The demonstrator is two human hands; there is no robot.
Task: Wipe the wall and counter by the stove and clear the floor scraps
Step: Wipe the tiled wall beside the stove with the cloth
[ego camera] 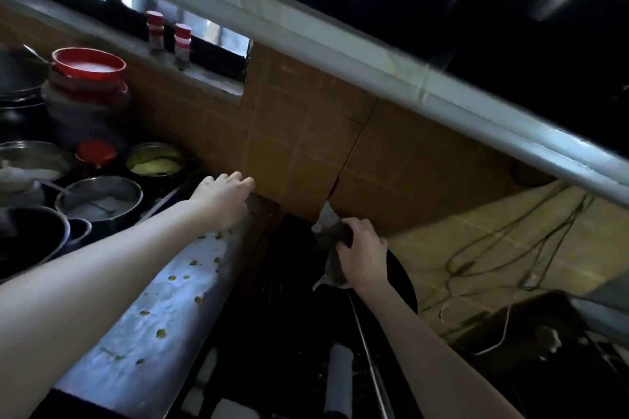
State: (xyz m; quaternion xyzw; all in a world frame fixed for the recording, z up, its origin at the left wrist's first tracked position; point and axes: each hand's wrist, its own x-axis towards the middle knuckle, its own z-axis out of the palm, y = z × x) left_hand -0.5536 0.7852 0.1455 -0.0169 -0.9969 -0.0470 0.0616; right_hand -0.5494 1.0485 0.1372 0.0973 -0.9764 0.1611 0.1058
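My right hand (361,252) grips a grey rag (327,219) that sticks up toward the brown tiled wall (306,133) at its base, over a dark wok (401,282) on the stove. My left hand (225,196) reaches to the back of the counter strip (163,313), fingers curled at the wall's foot beside a dark brown patch; whether it holds anything is hidden. The pale, shiny counter strip carries several small yellow scraps (198,299). The floor is out of view.
Left of the counter stand several steel pots and bowls (102,197), a red-lidded jar (86,92) and two spice shakers (170,37) on the window sill. A range hood edge (374,54) crosses overhead. Cables (493,248) hang on the right wall.
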